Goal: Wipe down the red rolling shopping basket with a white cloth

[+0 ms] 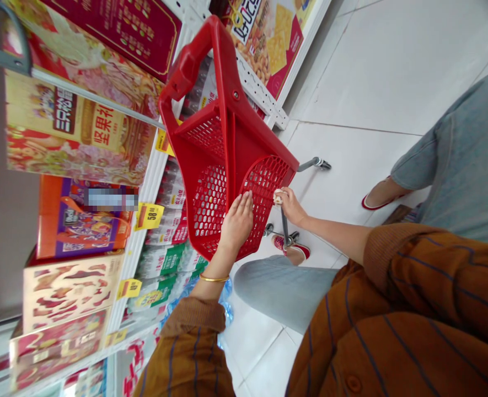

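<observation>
The red basket (227, 138) hangs tipped on its wheeled metal frame (285, 229) in the aisle, with its mesh wall turned toward the person and its handle (194, 55) pointing up at the shelves. The left hand (237, 220), a gold bangle (213, 278) at its wrist, lies open and flat against that mesh wall near the lower rim. Its fingers are together and it grips nothing. The right hand (292, 207) sits at the basket's near corner, its fingers curled in around a small pale thing (277, 197). Whether it also has hold of the frame's rod just beneath cannot be told. Steadying looks to be the work in hand. It is probably done best with the left palm spread broad on the mesh rather than poking fingertips through the holes, and the right hand firm at the corner, so the tilted basket does not swing on the frame or roll on its caster (321, 163). Beyond the basket, the shelf edge (134, 251) carries yellow price tags (149, 215), with gift boxes (70, 129) above it and rows of bottles (165, 259) below. The person's shoes (291, 251) stand on the pale tiled floor (371, 71), close to the frame.
</observation>
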